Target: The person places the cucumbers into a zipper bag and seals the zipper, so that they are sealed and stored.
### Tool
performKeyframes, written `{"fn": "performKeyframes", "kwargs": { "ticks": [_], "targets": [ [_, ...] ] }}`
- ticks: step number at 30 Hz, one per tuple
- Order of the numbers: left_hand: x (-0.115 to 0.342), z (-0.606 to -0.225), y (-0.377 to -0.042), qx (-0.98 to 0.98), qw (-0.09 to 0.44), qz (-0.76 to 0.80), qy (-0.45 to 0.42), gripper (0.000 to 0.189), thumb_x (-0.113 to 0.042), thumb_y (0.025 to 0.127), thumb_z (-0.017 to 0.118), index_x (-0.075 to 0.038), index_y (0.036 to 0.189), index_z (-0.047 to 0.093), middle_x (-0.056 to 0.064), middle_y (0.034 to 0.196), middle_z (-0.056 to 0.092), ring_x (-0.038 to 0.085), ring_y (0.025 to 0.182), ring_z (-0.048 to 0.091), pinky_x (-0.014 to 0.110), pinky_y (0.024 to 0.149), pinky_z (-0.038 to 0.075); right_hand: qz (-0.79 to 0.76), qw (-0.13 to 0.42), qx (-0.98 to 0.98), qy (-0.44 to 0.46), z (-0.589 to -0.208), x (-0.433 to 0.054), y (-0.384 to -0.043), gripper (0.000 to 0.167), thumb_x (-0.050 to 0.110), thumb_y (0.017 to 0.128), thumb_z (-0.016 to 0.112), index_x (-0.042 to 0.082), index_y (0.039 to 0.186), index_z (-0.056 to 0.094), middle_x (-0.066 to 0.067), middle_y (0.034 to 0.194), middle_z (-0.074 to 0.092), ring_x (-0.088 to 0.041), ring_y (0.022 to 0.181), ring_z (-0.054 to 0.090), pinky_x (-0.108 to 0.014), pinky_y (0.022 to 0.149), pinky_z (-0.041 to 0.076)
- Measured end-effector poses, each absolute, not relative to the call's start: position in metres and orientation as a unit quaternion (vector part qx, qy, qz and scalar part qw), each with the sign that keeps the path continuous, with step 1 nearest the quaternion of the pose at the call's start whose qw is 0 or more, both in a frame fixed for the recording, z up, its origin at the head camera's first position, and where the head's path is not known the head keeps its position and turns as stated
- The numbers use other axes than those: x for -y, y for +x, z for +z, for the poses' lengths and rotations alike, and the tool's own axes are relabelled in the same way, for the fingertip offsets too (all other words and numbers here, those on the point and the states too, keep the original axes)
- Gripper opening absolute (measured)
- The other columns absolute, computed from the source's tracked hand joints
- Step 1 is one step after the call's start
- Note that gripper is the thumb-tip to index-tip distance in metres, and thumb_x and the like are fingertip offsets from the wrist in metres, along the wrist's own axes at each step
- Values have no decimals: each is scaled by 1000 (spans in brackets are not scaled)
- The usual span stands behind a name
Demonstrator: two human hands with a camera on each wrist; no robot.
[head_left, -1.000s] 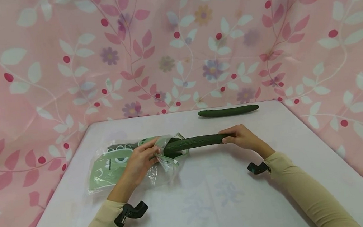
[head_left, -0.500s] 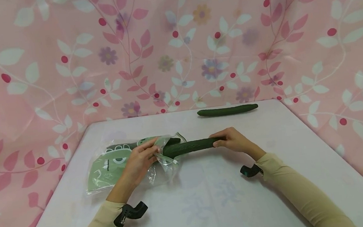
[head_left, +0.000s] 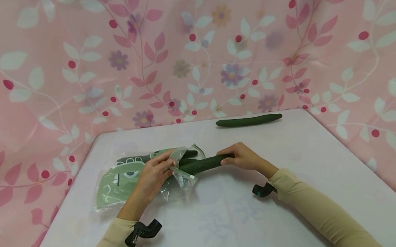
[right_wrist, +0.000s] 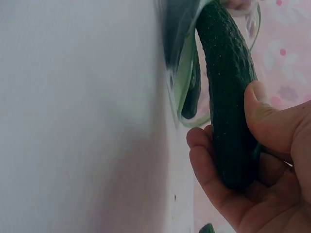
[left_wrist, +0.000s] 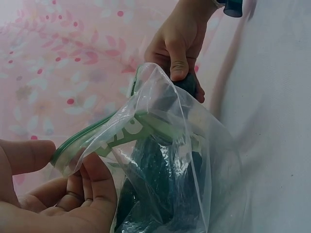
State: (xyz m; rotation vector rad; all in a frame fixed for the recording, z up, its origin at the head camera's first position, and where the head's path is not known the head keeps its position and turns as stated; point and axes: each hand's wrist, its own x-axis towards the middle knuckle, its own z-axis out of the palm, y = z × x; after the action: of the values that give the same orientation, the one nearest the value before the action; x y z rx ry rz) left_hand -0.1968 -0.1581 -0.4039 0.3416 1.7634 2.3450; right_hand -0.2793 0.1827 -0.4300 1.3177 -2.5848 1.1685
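Note:
A dark green cucumber (head_left: pixel 206 164) lies partly inside a clear zip bag (head_left: pixel 119 189) with a green cartoon print. My right hand (head_left: pixel 241 155) grips its outer end, thumb on one side and fingers under it in the right wrist view (right_wrist: pixel 257 160). At the bag's mouth, my left hand (head_left: pixel 154 176) pinches the green-edged rim between thumb and fingers, as the left wrist view (left_wrist: pixel 73 189) shows. Another cucumber (right_wrist: pixel 193 92) is inside the bag, its end showing at the opening. How far the held cucumber reaches inside is partly hidden by the left hand and the bag.
One more cucumber (head_left: pixel 249 121) lies near the far edge of the white-covered table (head_left: pixel 228 223). A pink floral cloth (head_left: pixel 192 53) hangs behind and around the table. A black wrist camera (head_left: pixel 141 230) sits on the left sleeve.
My right hand has moved left, pushing the cucumber deeper into the bag, so less of it shows outside. My left hand holds the bag's mouth in the same place.

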Motion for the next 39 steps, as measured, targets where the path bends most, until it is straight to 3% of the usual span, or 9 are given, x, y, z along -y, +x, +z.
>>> {"fn": "performKeyframes", "kwargs": {
  "ticks": [15,26,33,39],
  "targets": [
    [157,-403,-197,-593,97,791,118,54,-7,109,53,7,158,34,5,102,64,18,99,61,29,83,49,359,16,837,414,-430,-140,-267,28,14,93,80,1,118,79,-5,107,77,-7,78,57,-27,72,47],
    [158,-404,-196,-597,95,788,115,54,-9,109,54,7,157,36,6,103,64,18,99,61,29,83,49,350,-12,848,398,-435,-118,-263,29,20,94,81,6,119,79,1,103,76,-7,75,54,-26,70,46],
    [157,-404,-196,-591,99,791,119,53,-8,109,54,8,157,36,6,103,64,19,100,61,29,83,50,351,-44,850,390,-438,-127,-265,29,27,91,84,13,116,79,9,103,73,-9,82,59,-29,74,49],
    [157,-404,-195,-589,99,793,121,53,-6,108,54,8,156,37,6,102,64,18,98,61,29,82,50,360,-57,847,386,-439,-135,-265,33,28,92,83,12,119,79,5,111,74,-9,91,64,-32,81,53]
  ]
}}
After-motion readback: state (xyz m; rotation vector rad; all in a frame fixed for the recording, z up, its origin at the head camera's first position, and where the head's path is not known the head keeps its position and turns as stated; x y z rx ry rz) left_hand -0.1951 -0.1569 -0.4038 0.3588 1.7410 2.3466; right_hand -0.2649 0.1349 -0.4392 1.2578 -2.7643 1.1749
